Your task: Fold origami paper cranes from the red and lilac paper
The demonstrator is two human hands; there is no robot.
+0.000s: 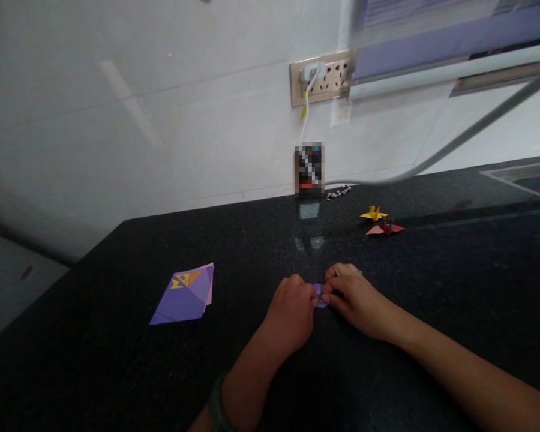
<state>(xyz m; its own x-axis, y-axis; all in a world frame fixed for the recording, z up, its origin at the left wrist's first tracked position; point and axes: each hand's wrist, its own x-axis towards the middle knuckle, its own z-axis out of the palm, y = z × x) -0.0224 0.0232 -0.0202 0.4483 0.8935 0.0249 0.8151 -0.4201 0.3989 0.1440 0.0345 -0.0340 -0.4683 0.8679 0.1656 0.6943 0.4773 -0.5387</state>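
A small piece of purple origami paper (320, 296) lies between my two hands, low over the dark counter, mostly covered by fingers. My left hand (293, 306) is closed on its left side, with the fingers curled. From the right, my right hand (353, 297) pinches its other side between thumb and fingers. How the paper is folded under the fingers cannot be made out. Farther left lies a stack of purple and pink origami paper (182, 300) with a yellow and orange pattern near the top.
On the black speckled counter (247, 240), a yellow paper crane (375, 214) and a red paper crane (386, 228) stand back right. A blurred-out device (309, 170) leans on the tiled wall, below a socket panel (319, 78) with a white cable. A grey hose (454, 144) crosses the right.
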